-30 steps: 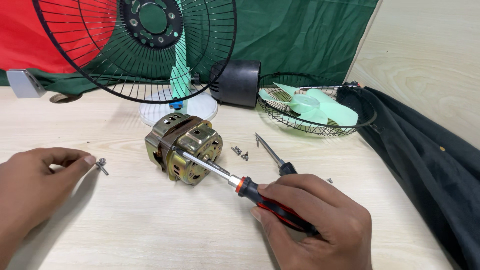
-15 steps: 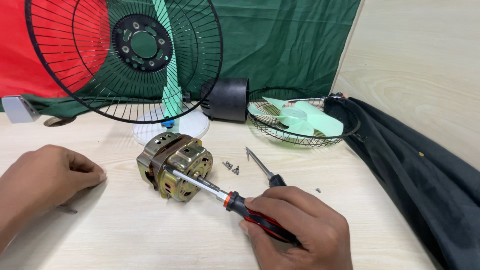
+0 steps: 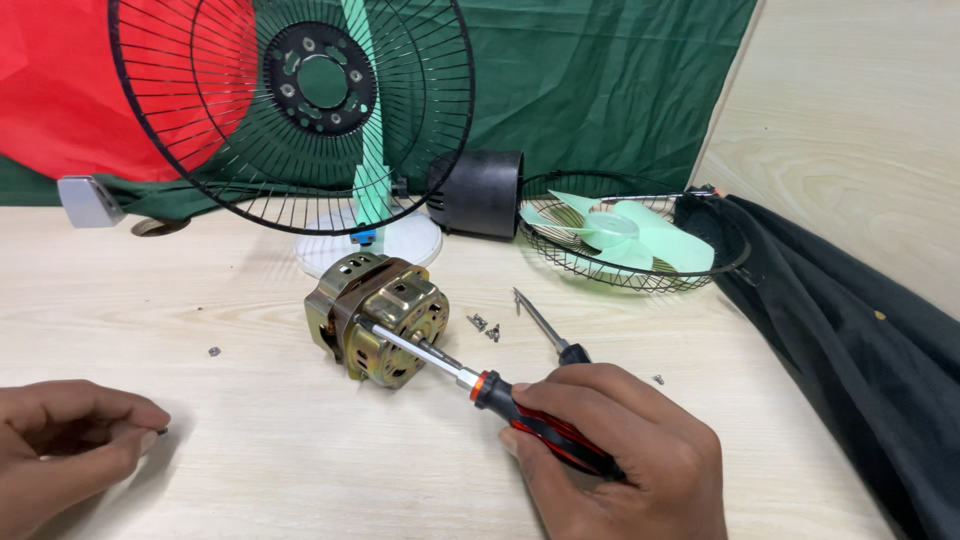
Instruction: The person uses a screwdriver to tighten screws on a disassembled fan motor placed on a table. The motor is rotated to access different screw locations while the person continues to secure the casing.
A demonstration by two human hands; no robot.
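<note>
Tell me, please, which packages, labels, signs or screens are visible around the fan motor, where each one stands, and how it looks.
None can be seen: no package, label, sign or screen.
The brass-coloured motor at the table's middle shows bare metal only.
The red and green cloth at the back is plain.
The grey object at far left is a small blank block.

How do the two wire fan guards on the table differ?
The rear guard stands upright on the fan stand; the front guard lies flat on the table. The rear guard has a black hub with holes at its middle and nothing inside; the front guard cradles the pale green blade. Both are round, black wire.
</note>
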